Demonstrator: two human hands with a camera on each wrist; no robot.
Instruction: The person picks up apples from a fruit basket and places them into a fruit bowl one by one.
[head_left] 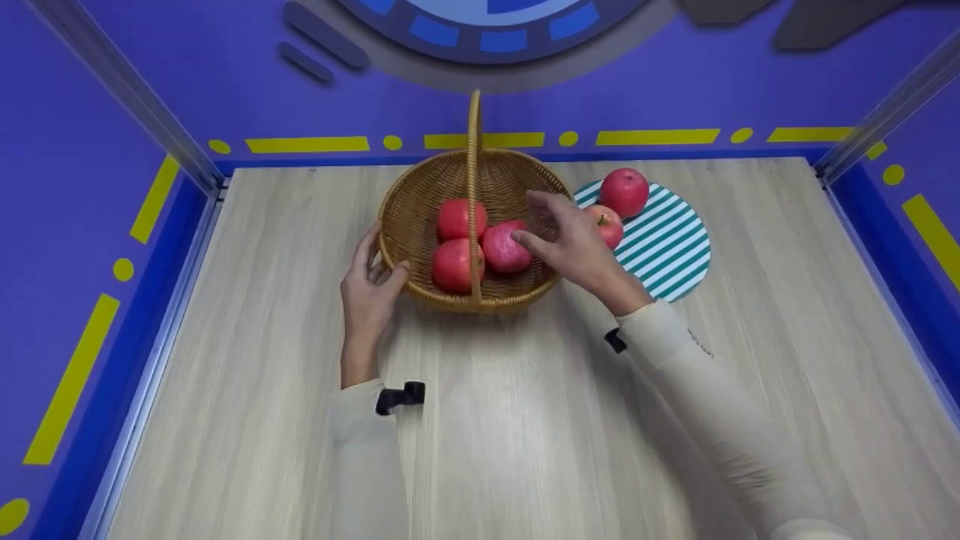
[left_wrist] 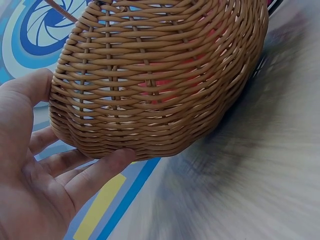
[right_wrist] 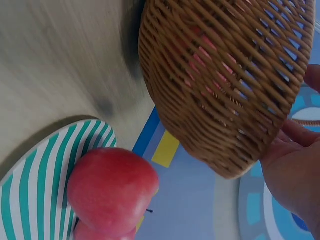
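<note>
A wicker basket (head_left: pixel 405 217) with a tall handle holds three red apples (head_left: pixel 452 264). My left hand (head_left: pixel 381 261) rests against its left outer wall. In the left wrist view its fingers (left_wrist: pixel 95 175) lie fairly straight under the basket (left_wrist: pixel 160 75), with the thumb up beside the wall. My right hand (head_left: pixel 551 225) hovers over the basket's right side with spread, relaxed fingers, its thumb touching the right-hand apple (head_left: pixel 504 247). Two more red apples (head_left: pixel 624 191) sit on a striped plate (head_left: pixel 667 240). In the right wrist view, one plate apple (right_wrist: pixel 112 187) is beside the basket (right_wrist: pixel 225 85).
The wooden tabletop (head_left: pixel 525 420) is walled by purple panels (head_left: pixel 90 150) at the back and both sides, with metal corner posts (head_left: pixel 127 82). The teal-and-white plate touches the basket's right side. Both forearms wear pale sleeves with black wrist mounts (head_left: pixel 401 396).
</note>
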